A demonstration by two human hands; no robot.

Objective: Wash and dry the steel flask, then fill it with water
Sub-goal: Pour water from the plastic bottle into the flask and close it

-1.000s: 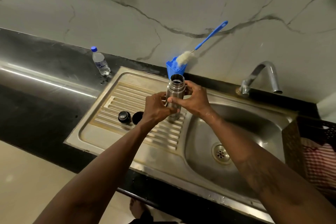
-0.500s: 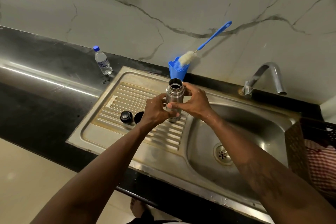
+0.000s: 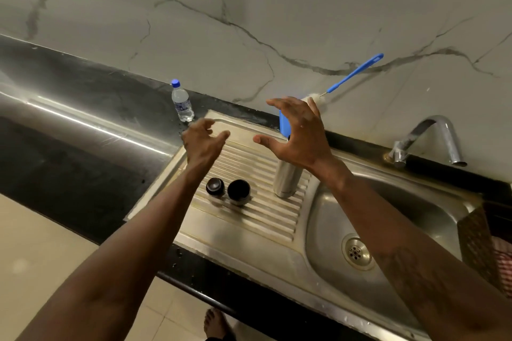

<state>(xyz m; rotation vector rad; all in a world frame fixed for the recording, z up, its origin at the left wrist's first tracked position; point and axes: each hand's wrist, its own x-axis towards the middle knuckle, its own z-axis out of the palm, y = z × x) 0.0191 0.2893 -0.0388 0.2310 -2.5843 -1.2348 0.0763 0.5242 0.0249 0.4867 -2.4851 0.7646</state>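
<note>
Flask point(image 3: 286, 178) neck and mouth — behind right hand point(image 3: 302, 137)

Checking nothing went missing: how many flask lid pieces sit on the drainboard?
2: a black stopper and a dark cup lid, side by side left of the steel flask.

Flask top: the upright silver steel flask point(image 3: 286, 183), at the right edge of the ribbed steel draining board point(image 3: 249, 219), has its neck and mouth hidden behind the right hand point(image 3: 300, 135).
Flask print: lettering near its base, too small to read.
Blue holder: the blue plastic holder point(image 3: 284, 124) at the board's back edge is mostly covered by that hand.
Brush head: the white bristles of the blue-handled bottle brush point(image 3: 354, 73) sit partly behind the fingers.
Left hand: the left hand point(image 3: 203, 141) is motion-blurred.
Bottle label: the print on the clear plastic water bottle point(image 3: 182, 104) is unreadable.
Basket: the brown woven basket point(image 3: 476, 243) and the red-checked cloth point(image 3: 502, 255) are cut off by the right edge.
Foot: a bare foot point(image 3: 216, 322) is cut by the bottom edge.
</note>
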